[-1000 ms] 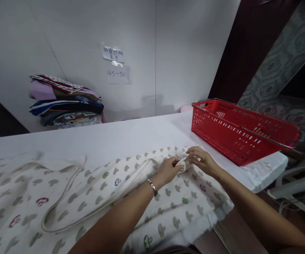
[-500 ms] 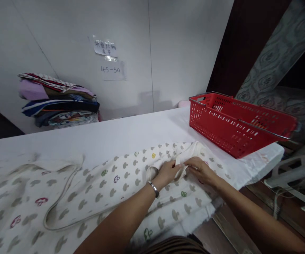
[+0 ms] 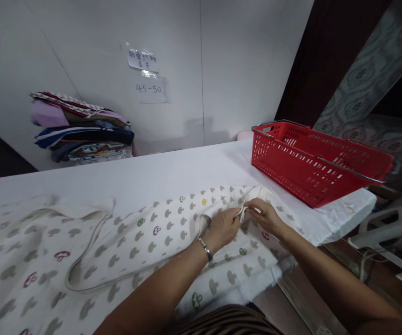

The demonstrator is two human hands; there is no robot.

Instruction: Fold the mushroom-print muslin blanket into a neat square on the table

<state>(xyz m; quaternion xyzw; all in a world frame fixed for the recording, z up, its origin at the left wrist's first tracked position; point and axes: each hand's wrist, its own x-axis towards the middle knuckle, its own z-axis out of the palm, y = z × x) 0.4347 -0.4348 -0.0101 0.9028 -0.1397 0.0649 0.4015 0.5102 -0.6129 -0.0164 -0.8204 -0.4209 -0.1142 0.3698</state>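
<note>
— Where is the cloth against your hands?

— The mushroom-print cloth (image 3: 145, 242) lies spread flat on the white table (image 3: 173, 172), running from the far left across to the right end, and its near edge hangs over the table's front. My hands meet near its right end, on the cream binding (image 3: 201, 222) that edges it.

— What is each hand doing?

— My left hand (image 3: 224, 226), with a bracelet (image 3: 206, 249) at the wrist, is closed on a fold of that binding, thumb and fingers pinching it. My right hand (image 3: 263, 215) faces it, just beside, fingertips pinched on the same raised bit of cloth. The two hands nearly touch, with the pinched fold between them.

— What else is about?

— A red basket (image 3: 312, 163) stands on the table's right end, near my right hand but apart from the cloth. A stack of folded fabrics (image 3: 82, 128) sits at the far left against the wall, under two paper notes (image 3: 147, 74).
</note>
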